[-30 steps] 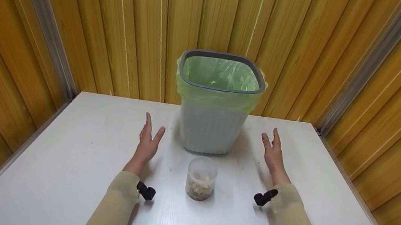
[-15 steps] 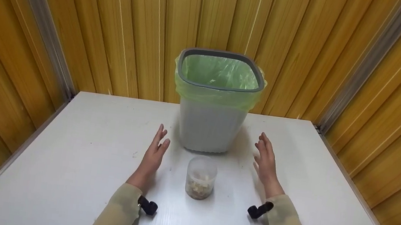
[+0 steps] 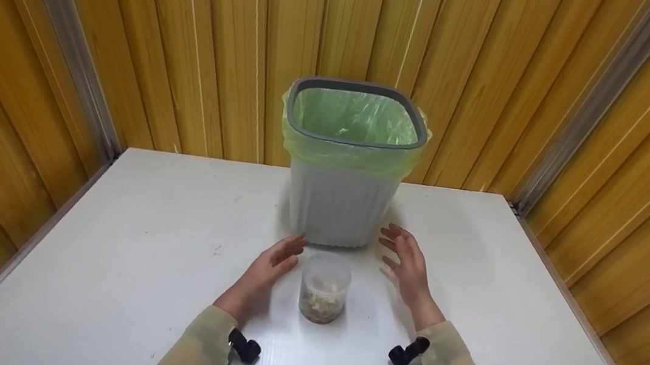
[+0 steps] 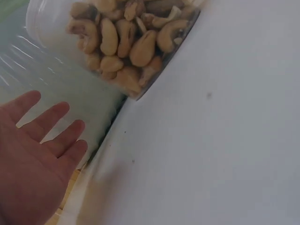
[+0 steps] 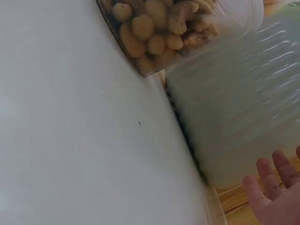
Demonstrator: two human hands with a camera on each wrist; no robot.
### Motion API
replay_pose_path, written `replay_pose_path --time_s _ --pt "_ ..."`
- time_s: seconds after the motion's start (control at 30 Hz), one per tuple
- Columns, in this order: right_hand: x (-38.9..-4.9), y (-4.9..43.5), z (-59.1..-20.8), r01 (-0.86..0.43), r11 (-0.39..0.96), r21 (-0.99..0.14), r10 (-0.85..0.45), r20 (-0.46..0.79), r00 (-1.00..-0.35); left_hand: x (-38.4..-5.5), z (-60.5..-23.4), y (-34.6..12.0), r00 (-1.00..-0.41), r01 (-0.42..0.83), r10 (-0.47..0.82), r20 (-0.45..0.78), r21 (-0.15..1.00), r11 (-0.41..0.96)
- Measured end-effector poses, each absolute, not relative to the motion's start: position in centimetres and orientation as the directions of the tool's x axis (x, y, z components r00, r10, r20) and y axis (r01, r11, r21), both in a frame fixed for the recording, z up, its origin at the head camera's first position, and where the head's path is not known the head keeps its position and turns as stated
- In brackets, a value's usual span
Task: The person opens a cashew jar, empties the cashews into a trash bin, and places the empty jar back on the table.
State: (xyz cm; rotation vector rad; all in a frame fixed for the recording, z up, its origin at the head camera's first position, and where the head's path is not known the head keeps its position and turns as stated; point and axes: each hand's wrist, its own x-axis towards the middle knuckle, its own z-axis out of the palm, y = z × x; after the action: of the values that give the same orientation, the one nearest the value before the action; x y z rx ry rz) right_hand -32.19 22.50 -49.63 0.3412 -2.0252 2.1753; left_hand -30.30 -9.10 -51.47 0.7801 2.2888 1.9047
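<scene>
A clear plastic jar (image 3: pixel 324 289), partly filled with cashew nuts (image 4: pixel 124 40), stands upright on the white table between the two hands. Just left of the jar is my left hand (image 3: pixel 271 267), its fingers loosely bent and its fingertips close to the jar's rim. My right hand (image 3: pixel 410 270) is farther off on the right side, palm facing the jar, fingers spread and slightly bent. Neither hand holds anything. Both wrist views show the nuts through the jar's wall, with the left fingers (image 4: pixel 65 138) and right fingers (image 5: pixel 269 178) apart from it.
Behind the jar stands a light grey trash bin (image 3: pixel 337 205) with a dark rim and a green bag liner (image 3: pixel 352 155) folded over it. The white table (image 3: pixel 124 282) meets wood-patterned panels (image 3: pixel 223 54) at the back and sides.
Both hands have moved inward toward the jar, the left one closer to it, and their fingers have bent a little. The jar and bin stay in place.
</scene>
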Motion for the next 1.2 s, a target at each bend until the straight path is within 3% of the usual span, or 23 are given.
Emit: replay_pose_path --time_s 0.17,0.33,0.57,0.83,1.2 --pt "-31.8 21.8 -49.2 -0.273 -0.074 -0.959 -0.100 0.280 -0.955 -30.3 -51.6 -8.9 -0.820 0.321 0.527 0.224 0.942 0.098" --pt "-31.5 21.3 -49.1 -0.285 -0.065 -0.956 -0.147 0.292 -0.945 -30.1 -51.4 -8.4 -0.805 0.281 0.569 0.166 0.952 0.120" --pt "-31.1 20.4 -48.6 -0.279 -0.055 -0.959 -0.194 0.284 -0.939 -29.8 -51.7 -7.4 -0.776 0.264 0.601 0.192 0.964 0.033" --pt "-30.5 19.6 -48.2 -0.281 -0.008 -0.960 -0.244 0.274 -0.930 -29.4 -52.3 -6.7 -0.781 0.265 0.589 0.207 0.964 0.012" --pt "-30.0 19.3 -47.7 -0.288 0.044 -0.957 -0.304 0.261 -0.916 -29.0 -52.4 -5.9 -0.829 0.249 0.538 0.155 0.963 0.106"
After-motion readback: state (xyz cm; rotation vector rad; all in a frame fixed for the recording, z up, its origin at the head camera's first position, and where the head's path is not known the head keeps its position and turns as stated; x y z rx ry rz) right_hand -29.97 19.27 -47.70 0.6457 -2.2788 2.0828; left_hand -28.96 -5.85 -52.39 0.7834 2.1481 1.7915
